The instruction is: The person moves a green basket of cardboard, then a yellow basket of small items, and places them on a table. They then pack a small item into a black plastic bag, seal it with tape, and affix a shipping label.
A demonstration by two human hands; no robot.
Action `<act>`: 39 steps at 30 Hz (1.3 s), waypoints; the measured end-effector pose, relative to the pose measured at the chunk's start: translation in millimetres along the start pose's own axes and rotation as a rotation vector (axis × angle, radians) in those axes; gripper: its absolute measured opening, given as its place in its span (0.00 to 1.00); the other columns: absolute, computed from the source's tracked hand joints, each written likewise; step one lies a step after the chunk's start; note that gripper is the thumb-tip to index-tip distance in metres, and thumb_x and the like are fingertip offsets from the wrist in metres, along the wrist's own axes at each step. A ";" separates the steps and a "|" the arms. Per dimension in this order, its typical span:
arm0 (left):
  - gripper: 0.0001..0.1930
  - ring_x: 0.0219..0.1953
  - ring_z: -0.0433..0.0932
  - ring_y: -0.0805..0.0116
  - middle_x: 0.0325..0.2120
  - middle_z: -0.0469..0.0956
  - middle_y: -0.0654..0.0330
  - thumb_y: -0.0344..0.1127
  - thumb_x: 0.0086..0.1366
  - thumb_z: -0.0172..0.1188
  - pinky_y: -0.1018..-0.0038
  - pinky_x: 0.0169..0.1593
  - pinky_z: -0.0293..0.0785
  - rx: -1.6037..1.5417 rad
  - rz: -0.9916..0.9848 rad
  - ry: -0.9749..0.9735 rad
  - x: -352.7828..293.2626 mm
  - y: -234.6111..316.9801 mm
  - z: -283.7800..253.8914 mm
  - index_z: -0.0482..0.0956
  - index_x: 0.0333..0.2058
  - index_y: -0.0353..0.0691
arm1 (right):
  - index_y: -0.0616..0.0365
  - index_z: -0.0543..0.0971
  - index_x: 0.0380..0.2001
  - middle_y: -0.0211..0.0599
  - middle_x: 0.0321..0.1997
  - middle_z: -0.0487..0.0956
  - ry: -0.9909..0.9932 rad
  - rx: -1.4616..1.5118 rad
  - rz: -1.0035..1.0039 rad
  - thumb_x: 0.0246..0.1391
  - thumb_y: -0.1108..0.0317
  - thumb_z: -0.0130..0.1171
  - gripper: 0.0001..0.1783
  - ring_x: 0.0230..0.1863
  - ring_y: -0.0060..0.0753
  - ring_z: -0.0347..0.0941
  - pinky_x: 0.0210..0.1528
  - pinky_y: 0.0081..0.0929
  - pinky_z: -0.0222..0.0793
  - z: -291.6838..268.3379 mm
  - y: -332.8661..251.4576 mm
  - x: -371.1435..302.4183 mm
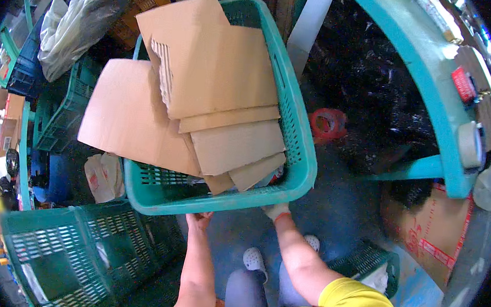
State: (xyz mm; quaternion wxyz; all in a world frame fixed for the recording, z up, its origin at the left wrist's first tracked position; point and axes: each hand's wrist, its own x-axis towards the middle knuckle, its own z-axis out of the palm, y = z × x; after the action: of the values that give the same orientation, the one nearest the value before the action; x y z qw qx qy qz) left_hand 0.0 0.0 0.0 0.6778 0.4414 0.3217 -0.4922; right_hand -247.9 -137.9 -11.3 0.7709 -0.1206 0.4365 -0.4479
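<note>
A large green plastic basket [216,205] with slotted walls fills the middle of the head view. Flat pieces of brown cardboard [223,71] are piled in it, and one wide sheet [128,109] sticks out over its left side. At the near rim, left of centre, my left hand [199,219] grips the basket from beneath, its fingers partly hidden by the rim. Farther right along the same edge, my right hand [276,210], with a red band at the wrist, also holds on, most of its fingers hidden.
Green slatted crates [65,243] stand at lower left, below a crumpled whitish plastic bag [86,17]. A green-edged table [430,76] curves along the right, with black plastic [367,76] beneath it. A red tape roll [327,124] lies beside the basket, and a cardboard box [424,225] sits lower right.
</note>
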 end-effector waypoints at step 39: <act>0.20 0.42 0.73 0.63 0.45 0.71 0.65 0.33 0.58 0.58 0.62 0.34 0.73 0.221 -0.031 0.467 -243.6 35.8 185.9 0.65 0.49 0.54 | 0.53 0.71 0.47 0.41 0.50 0.72 -0.468 -2.576 -0.513 0.48 0.62 0.55 0.21 0.54 0.43 0.68 0.53 0.40 0.66 499.3 -326.6 249.2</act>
State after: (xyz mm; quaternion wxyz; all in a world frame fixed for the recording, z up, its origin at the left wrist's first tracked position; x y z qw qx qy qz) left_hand -40.8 -72.2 297.2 0.5253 0.6095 0.4205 -0.4192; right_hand 5.2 -624.7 330.9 0.0583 -0.9098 0.3689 0.1811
